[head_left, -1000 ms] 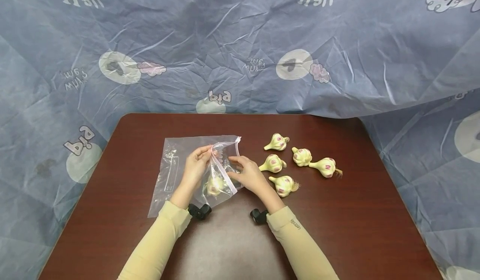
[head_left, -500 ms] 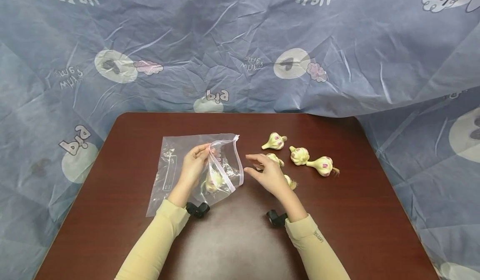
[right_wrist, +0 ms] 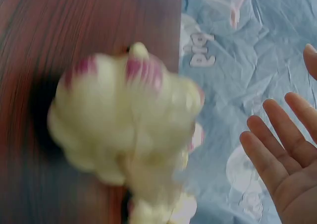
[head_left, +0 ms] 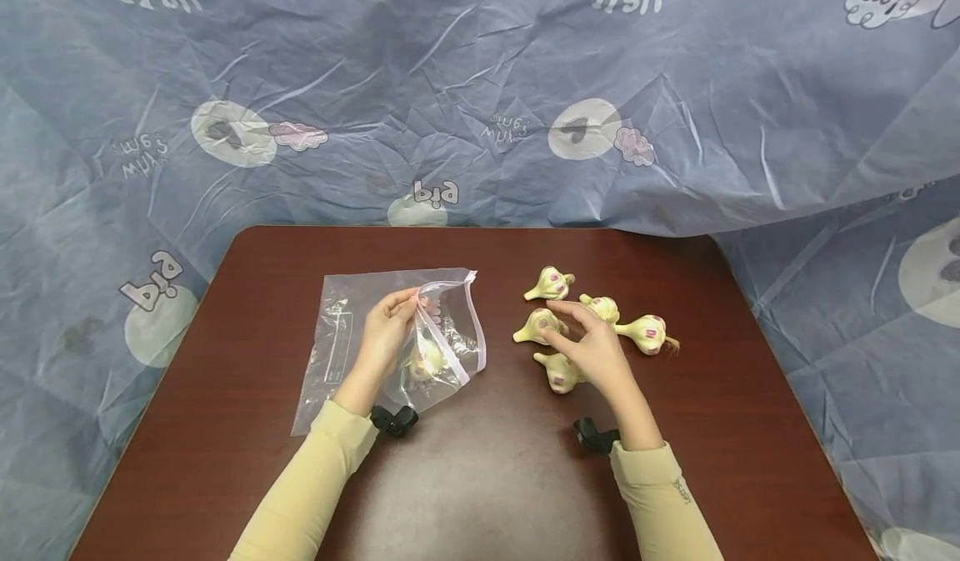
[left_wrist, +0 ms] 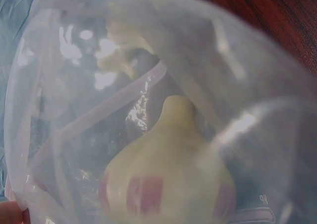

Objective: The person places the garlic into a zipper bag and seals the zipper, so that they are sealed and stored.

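My left hand pinches the upper edge of a clear zip bag between thumb and fingers, and the bag's mouth gapes to the right. Inside lies one garlic bulb, pale with purple patches; in the left wrist view this garlic bulb shows large through the plastic. My right hand is over the loose bulbs, its thumb and fingers spread about the middle-left garlic bulb. Contact with it cannot be made out. In the right wrist view the fingers are extended, apart from a blurred garlic bulb.
Around the right hand lie more garlic bulbs: one at the back, one in front partly hidden by the wrist, and two to the right, including a rooted bulb. A blue printed cloth hangs behind the dark wooden table.
My right hand has left the bag's mouth and moved right to the loose garlic bulbs. The left hand stays at the bag's edge, and the mouth stands wider than at first.
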### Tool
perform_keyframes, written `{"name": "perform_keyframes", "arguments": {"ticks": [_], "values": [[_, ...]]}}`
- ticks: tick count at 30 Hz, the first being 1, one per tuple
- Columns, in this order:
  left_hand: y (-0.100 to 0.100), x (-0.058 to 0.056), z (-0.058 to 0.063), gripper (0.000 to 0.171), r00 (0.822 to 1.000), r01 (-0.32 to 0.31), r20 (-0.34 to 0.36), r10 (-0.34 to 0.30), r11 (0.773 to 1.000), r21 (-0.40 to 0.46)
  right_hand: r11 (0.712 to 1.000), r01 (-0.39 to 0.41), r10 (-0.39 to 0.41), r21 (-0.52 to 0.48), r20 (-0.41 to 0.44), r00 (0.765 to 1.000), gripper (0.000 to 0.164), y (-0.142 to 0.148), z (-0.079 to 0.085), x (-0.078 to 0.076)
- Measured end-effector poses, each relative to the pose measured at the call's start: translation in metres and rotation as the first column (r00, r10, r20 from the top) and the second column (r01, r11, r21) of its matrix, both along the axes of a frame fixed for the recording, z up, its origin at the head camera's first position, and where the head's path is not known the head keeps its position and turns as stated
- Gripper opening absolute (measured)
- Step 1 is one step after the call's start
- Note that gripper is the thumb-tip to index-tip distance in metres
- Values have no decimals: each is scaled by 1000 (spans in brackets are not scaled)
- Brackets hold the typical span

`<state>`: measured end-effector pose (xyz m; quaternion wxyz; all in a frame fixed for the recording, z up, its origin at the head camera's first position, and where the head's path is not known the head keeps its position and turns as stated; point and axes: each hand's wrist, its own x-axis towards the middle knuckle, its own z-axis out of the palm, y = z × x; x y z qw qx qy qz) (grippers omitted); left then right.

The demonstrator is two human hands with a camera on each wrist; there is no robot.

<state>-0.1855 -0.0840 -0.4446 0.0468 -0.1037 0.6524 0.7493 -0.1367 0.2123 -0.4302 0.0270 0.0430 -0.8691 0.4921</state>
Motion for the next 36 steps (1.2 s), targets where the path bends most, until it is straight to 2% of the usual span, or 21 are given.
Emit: {"name": "perform_keyframes", "arguments": {"ticks": [5,13,26,30,36], "values": [[1,0,0,29,1000,-4,-4,4,1000,27,999,38,-38,-11,47,998,50,19,-3,4],[1,0,-1,29,1000,2,1,-2,1000,19,999,35,-34,-20,68,997,55,34,-10,12],[1,0,-2,29,1000,1,10,-2,999,34,997,-6,-4,80,122,992,61,45,-38,23],[1,0,-2,29,1000,-1,16,1,999,35,996,-4,-10,89,163,987,63,47,-44,26],[1,0,-2,30,1000,0,22,0,999,38,988,-17,-19,152,229,973,74,47,-55,30]]}}
